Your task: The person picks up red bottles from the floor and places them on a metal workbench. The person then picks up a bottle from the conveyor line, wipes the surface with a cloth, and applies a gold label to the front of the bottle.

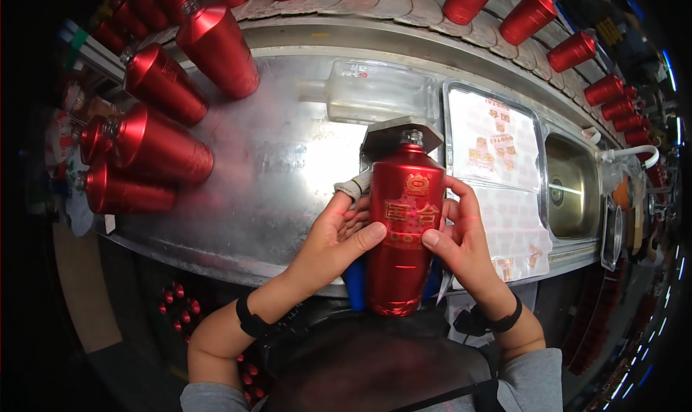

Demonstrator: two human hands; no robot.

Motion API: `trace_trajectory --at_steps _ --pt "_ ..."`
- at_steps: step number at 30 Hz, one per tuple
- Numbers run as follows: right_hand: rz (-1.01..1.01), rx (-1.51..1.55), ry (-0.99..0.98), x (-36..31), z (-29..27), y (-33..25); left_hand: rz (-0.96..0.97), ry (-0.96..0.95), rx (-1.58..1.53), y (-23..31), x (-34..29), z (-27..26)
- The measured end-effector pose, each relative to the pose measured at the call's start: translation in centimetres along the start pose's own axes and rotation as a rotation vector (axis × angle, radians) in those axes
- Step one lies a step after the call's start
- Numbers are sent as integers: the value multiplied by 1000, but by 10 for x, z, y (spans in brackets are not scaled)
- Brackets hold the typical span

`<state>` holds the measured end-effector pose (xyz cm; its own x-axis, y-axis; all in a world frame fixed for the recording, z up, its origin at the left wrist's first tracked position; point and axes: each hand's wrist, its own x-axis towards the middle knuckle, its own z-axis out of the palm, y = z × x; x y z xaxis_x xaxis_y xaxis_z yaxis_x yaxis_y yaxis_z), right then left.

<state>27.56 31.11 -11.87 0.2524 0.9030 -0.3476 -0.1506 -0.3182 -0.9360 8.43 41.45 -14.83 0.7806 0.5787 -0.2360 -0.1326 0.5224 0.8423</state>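
Red bottle (404, 268): centre of the frame, its neck toward the top, gold print facing me.
Left hand (328, 239): I press my thumb against the bottle's front, fingers bent along its left side (one wears a pale wrap (352, 188)).
Right hand (465, 232): my thumb presses the front too, fingers at the right side; between both hands I pinch the bottle.
Printed sheets (494, 142): right of centre, beside a sink (569, 221).
Clear bottle (378, 95): lying above centre.
More red bottles (218, 55): upper left.

Glossy bottle (406, 268), metal worktop (252, 174)
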Motion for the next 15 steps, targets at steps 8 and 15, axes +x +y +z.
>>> trace_trajectory --at_steps 8,15 --pt "27 96 -3 0 5 -2 -27 10 11 1 -1 -4" --pt "19 57 1 1 13 -9 64 9 124 -1 -1 -3"
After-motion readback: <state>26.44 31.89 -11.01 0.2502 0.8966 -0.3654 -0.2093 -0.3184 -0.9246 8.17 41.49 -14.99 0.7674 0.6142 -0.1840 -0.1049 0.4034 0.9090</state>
